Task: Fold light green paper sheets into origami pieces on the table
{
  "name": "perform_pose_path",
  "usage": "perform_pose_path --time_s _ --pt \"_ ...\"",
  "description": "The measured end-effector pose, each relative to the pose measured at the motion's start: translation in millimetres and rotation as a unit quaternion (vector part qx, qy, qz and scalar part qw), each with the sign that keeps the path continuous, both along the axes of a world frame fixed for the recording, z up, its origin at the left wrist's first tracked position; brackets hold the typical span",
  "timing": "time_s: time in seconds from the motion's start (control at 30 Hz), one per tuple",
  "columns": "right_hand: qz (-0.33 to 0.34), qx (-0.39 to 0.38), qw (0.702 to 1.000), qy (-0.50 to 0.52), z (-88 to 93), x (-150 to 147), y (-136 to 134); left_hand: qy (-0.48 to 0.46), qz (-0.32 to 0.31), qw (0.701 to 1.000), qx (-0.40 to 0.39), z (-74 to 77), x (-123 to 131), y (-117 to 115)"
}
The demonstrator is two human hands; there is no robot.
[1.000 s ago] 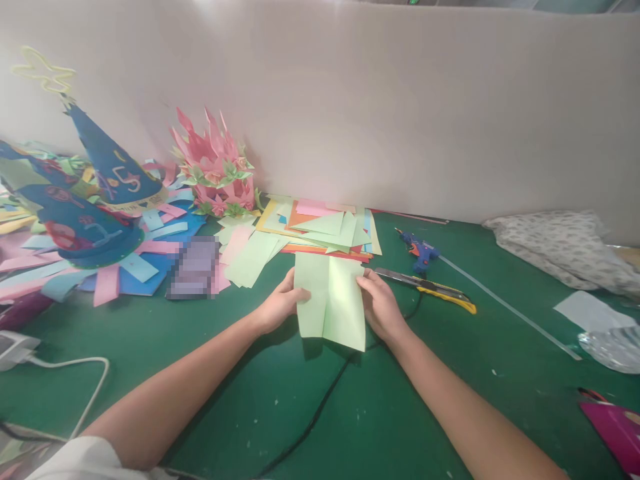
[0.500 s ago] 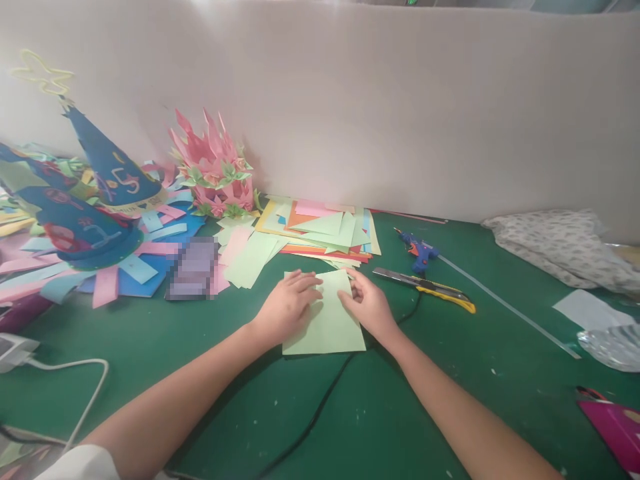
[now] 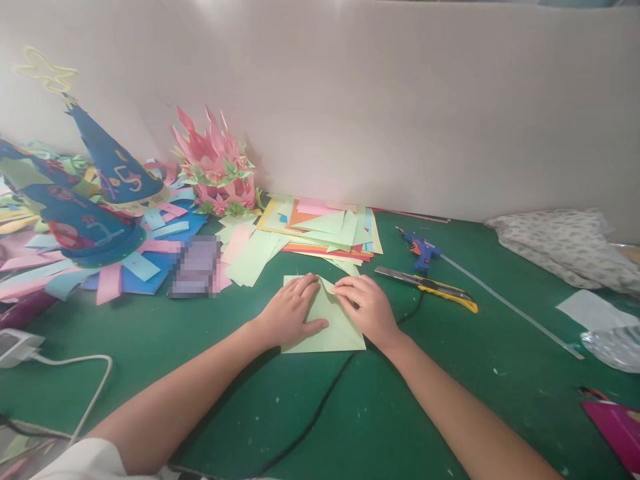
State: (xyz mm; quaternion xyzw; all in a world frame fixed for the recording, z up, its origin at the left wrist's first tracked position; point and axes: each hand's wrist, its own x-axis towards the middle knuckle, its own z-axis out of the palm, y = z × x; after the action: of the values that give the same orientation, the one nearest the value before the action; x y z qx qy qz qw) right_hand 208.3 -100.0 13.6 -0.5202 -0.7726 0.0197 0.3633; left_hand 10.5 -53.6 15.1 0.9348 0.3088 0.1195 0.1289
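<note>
A pale green sheet of paper (image 3: 325, 339) lies on the green table under both hands. My left hand (image 3: 293, 310) rests flat on its left part, fingers stretched out and thumb apart. With thumb and fingers pinched, my right hand (image 3: 367, 307) grips the paper's upper right corner, which is folded over toward the middle. Just right of that hand are a yellow utility knife (image 3: 430, 288) with its blade out and a blue glue gun (image 3: 420, 250) with a long clear glue stick (image 3: 510, 305) in it.
Stacked coloured paper (image 3: 320, 230) lies behind the hands. Blue cone hats (image 3: 107, 160), a pink paper crown (image 3: 215, 163) and a blurred phone-like object (image 3: 195, 267) stand or lie at left. A black cable (image 3: 320, 407) crosses the table; a patterned bag (image 3: 560, 247) is at right.
My right hand has brought the sheet's upper right corner inward and down, making a fold. My left hand stays on the sheet, its thumb now spread out.
</note>
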Motion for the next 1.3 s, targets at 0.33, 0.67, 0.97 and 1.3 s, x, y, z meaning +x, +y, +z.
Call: perform_pose_path --time_s 0.33,0.67,0.97,1.3 --pt "0.123 -0.03 0.989 -0.082 2.4 -0.9 0.1 -0.029 0.007 0.999 0.033 -5.6 0.7 1.0" --pt "0.179 -0.05 0.978 -0.092 6.4 5.0 0.4 -0.005 -0.01 0.999 0.037 -5.0 -0.6 2.0" --pt "0.17 -0.061 0.979 -0.093 4.9 4.5 -0.8 0.015 -0.007 0.999 0.029 -2.7 0.0 0.9" --pt "0.152 -0.054 0.981 -0.108 5.4 3.4 -1.4 0.027 -0.012 0.999 0.015 -2.2 0.6 0.9"
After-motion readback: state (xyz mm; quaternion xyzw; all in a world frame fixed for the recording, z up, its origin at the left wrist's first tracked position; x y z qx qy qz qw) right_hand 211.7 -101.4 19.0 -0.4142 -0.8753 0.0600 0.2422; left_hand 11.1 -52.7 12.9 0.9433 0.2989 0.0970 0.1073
